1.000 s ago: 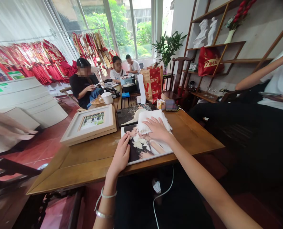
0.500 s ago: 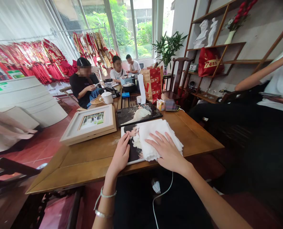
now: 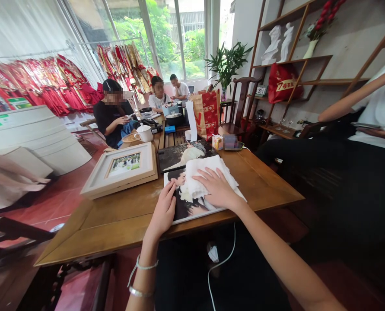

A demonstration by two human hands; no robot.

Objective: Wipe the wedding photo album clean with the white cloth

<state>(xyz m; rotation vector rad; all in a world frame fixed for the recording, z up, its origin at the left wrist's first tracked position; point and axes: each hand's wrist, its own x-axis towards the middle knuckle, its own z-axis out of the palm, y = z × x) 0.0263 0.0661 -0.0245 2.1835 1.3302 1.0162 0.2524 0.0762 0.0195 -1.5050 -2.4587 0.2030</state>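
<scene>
A large glossy photo print (image 3: 187, 207) lies at the near edge of the wooden table (image 3: 121, 216). My left hand (image 3: 163, 212) rests flat on the print's left edge, fingers stretched out. A white cloth (image 3: 205, 175) lies on the print, and my right hand (image 3: 217, 189) presses flat on it with fingers spread. A second, darker photo print (image 3: 179, 155) lies just beyond.
A light wooden picture frame (image 3: 121, 169) sits on the table to the left. A small box (image 3: 217, 141), a red paper bag (image 3: 208, 113) and a teapot (image 3: 144, 132) stand farther back, where three people sit. Another person sits at right. A white cable (image 3: 221, 259) hangs below.
My right hand slid the cloth toward me and to the right over the print, then back up toward its middle. The left hand stayed in place.
</scene>
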